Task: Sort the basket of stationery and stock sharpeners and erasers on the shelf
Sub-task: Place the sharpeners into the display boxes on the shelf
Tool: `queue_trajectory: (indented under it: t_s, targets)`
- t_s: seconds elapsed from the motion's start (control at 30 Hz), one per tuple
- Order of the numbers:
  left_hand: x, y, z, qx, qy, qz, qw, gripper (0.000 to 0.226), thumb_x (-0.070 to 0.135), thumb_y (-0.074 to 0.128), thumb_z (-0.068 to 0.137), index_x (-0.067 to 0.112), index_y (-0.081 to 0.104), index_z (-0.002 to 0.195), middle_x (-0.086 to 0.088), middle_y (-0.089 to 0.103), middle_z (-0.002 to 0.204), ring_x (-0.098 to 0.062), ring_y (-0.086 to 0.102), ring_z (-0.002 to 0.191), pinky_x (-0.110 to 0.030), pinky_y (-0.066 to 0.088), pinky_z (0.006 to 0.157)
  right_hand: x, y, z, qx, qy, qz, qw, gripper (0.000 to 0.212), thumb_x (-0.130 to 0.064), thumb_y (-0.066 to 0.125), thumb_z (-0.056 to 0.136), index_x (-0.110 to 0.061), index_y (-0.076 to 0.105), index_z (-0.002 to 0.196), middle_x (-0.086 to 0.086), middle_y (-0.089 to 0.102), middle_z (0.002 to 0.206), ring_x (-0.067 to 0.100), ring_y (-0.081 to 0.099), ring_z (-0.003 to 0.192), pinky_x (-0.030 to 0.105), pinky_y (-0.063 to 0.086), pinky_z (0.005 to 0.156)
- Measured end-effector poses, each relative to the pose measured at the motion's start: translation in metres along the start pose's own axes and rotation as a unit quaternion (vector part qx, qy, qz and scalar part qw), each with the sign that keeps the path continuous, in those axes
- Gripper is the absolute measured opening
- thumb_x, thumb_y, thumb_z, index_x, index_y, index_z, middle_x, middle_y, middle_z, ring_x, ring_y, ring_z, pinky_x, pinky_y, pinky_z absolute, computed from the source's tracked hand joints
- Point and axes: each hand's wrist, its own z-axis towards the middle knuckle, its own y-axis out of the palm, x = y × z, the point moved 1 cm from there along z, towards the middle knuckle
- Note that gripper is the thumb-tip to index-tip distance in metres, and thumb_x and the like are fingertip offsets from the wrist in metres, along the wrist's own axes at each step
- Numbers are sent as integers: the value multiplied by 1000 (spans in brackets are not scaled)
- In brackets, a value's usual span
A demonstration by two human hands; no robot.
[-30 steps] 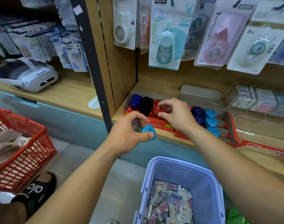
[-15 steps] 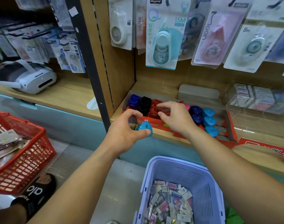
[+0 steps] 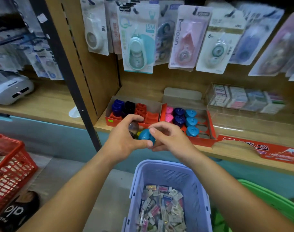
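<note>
Just short of the shelf (image 3: 139, 91) edge, left hand (image 3: 124, 141) curls round a clear sharpener (image 3: 133, 129) and a blue sharpener (image 3: 145, 136). Right hand (image 3: 171, 141), fingers curled, pinches the blue one, likely to seat it in the red tray (image 3: 201, 142) beyond, with matching blues.

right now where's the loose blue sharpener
Head view, centre: the blue sharpener is pinched between the left hand and right hand, just in front of the red trays on the shelf, above the purple basket.
</note>
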Motion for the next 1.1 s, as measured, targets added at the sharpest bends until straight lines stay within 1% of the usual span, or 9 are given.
queue_trajectory:
  t_s: [0.13,0.27,0.37,0.47,0.6,0.73,0.9,0.97,1.1]
  targets:
    - [8,21,0,-14,28,17,999,78,29,97,56,33,57,123,15,64,110,4,59,102,-9,48,81,1,-16,-7,26,29,-6,999,21,-20,76,88,-7,66,101,8,70,88,19,69,74,47,60,76]
    - [16,34,1,-30,44,22,998,66,16,93,65,30,59,120,15,64,109,3,62,98,-7,48,77,-3,-33,-12,65,40,-29,997,8,-11,67,94,-10,70,102,8,70,90,17,68,75,36,60,71]
    - [18,41,3,-36,39,11,999,55,11,90,71,31,61,114,10,66,104,1,65,84,-18,56,68,-3,-45,-17,64,35,-43,996,16,-12,58,100,-16,72,106,14,73,99,20,71,81,38,59,77]
    - [19,50,7,-35,40,18,998,54,13,91,70,33,61,111,9,67,100,-7,68,77,-24,58,66,2,-54,-23,46,16,-67,997,19,-14,66,96,-22,72,112,14,72,109,18,70,91,40,58,87]
    - [20,59,11,-37,24,26,999,58,12,88,75,34,57,120,10,66,102,-9,68,75,-23,56,66,8,-78,-24,72,-11,-146,987,30,-17,78,87,-30,72,113,-2,71,108,18,72,98,38,58,92]
    - [13,62,17,-27,-11,32,999,54,5,75,86,37,51,123,9,71,98,-11,69,84,-27,59,65,-2,-120,-16,180,-39,-230,956,34,-18,82,83,-25,68,114,-11,66,103,7,68,85,21,56,80]
    - [7,68,30,-17,-22,80,996,33,8,74,86,34,62,103,9,69,96,-14,66,84,-33,60,77,-17,-161,8,231,-63,-391,889,46,-25,78,87,-24,62,130,-8,65,113,7,65,98,32,57,90]
    - [7,72,34,-18,-19,91,995,31,8,73,86,32,65,105,7,67,97,-19,65,85,-35,58,80,-21,-169,17,226,-63,-454,860,48,-29,76,88,-24,60,133,-5,66,121,11,63,105,33,55,95]
    - [7,81,40,-34,-6,125,992,36,10,70,88,33,65,116,7,68,104,-18,62,95,-27,50,83,-19,-179,37,197,-36,-546,814,53,-32,75,89,-22,57,138,0,65,131,18,61,119,37,51,101]
